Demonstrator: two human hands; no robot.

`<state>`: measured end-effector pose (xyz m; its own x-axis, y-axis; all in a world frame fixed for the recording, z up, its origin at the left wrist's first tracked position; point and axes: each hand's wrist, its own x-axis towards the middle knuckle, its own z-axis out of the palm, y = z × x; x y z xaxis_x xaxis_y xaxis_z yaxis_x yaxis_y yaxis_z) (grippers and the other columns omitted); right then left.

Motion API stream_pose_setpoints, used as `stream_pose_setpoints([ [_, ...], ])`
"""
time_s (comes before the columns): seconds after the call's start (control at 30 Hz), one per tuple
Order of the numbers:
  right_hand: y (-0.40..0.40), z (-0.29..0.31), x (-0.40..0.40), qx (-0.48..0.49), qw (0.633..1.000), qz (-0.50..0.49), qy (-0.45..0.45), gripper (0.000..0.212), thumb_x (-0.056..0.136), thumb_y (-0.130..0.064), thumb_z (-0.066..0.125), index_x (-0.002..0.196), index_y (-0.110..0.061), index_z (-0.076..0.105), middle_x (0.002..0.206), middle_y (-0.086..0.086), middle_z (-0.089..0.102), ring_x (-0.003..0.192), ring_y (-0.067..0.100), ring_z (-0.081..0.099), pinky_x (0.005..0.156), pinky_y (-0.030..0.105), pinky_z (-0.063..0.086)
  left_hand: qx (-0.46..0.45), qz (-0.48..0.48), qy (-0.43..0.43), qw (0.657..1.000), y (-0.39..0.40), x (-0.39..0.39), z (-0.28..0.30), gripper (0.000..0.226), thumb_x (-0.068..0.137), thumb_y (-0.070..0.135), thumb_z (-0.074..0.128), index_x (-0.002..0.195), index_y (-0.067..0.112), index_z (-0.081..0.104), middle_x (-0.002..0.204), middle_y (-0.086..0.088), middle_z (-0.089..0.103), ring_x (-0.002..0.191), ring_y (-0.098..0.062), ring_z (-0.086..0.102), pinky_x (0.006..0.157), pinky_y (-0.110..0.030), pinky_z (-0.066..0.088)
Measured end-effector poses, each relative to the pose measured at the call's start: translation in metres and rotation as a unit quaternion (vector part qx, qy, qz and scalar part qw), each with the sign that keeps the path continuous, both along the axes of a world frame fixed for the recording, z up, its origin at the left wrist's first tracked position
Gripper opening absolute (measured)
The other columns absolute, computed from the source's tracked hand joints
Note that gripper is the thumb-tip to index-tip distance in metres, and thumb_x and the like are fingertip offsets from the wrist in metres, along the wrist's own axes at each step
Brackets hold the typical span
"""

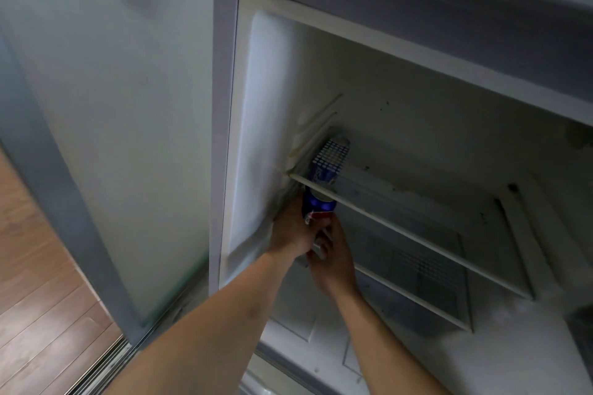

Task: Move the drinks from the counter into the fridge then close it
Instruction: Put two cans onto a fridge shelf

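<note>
A fridge stands open in front of me. My left hand grips a blue, red and white drink can just under the front edge of the upper glass shelf, close to the left inner wall. A second can, white with blue dots, is on that upper shelf at its left end. My right hand is right beside the left one, a little lower, with its fingers curled round a silvery object that is mostly hidden between the hands.
A lower glass shelf sits beneath the upper one, with a crisper cover below it. The fridge's grey side panel borders a frosted sliding door on the left. Wooden floor shows at the lower left.
</note>
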<state>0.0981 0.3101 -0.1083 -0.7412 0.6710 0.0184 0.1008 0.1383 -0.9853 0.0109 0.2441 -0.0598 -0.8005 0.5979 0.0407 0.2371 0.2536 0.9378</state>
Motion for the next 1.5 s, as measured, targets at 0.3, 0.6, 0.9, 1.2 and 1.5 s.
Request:
stream_pose_setpoints([
  [0.3, 0.010, 0.018, -0.039, 0.193, 0.978, -0.067, -0.050, 0.054, 0.083, -0.005, 0.075, 0.133, -0.001, 0.055, 0.128, 0.017, 0.063, 0.118, 0.030, 0.061, 0.100, 0.047, 0.049, 0.030, 0.037, -0.003, 0.999, -0.060, 0.032, -0.006, 0.027, 0.100, 0.032, 0.053, 0.125, 0.026, 0.060, 0.098, 0.012, 0.063, 0.096, -0.011, 0.065, 0.071, -0.007, 0.044],
  [0.6, 0.022, 0.024, -0.070, 0.141, 0.976, -0.126, -0.109, 0.045, 0.092, -0.014, 0.069, 0.131, 0.005, 0.055, 0.131, 0.020, 0.061, 0.121, 0.031, 0.059, 0.087, 0.018, 0.038, 0.017, 0.004, -0.007, 1.000, -0.126, 0.038, -0.014, 0.031, 0.100, 0.027, 0.053, 0.126, 0.013, 0.062, 0.118, -0.001, 0.066, 0.110, -0.006, 0.062, 0.080, 0.002, 0.042],
  [0.9, -0.012, 0.021, -0.045, 0.243, 0.951, -0.154, -0.117, 0.043, 0.093, -0.011, 0.062, 0.135, -0.001, 0.054, 0.134, 0.018, 0.059, 0.123, 0.034, 0.054, 0.102, 0.036, 0.041, 0.017, -0.035, 0.028, 0.999, -0.156, 0.049, -0.012, 0.020, 0.098, 0.033, 0.057, 0.115, 0.029, 0.066, 0.100, 0.019, 0.068, 0.094, 0.010, 0.062, 0.081, -0.017, 0.053],
  [1.2, -0.095, 0.010, 0.043, 0.160, 0.964, -0.186, -0.105, 0.023, 0.093, -0.014, 0.064, 0.116, -0.012, 0.067, 0.109, 0.002, 0.070, 0.094, 0.011, 0.065, 0.083, 0.015, 0.051, 0.060, -0.049, 0.023, 0.997, -0.183, 0.065, -0.040, 0.024, 0.098, 0.020, 0.058, 0.088, 0.041, 0.066, 0.083, 0.020, 0.071, 0.082, -0.003, 0.069, 0.072, -0.028, 0.059],
  [1.5, -0.169, -0.024, 0.218, 0.106, 0.929, -0.290, -0.204, 0.016, 0.096, -0.021, 0.060, 0.082, -0.027, 0.060, 0.070, -0.014, 0.061, 0.065, 0.001, 0.057, 0.064, 0.015, 0.045, 0.020, -0.160, 0.057, 0.985, -0.181, 0.125, -0.041, 0.016, 0.096, 0.022, 0.060, 0.082, 0.021, 0.068, 0.072, 0.006, 0.066, 0.072, -0.008, 0.062, 0.068, -0.025, 0.051],
])
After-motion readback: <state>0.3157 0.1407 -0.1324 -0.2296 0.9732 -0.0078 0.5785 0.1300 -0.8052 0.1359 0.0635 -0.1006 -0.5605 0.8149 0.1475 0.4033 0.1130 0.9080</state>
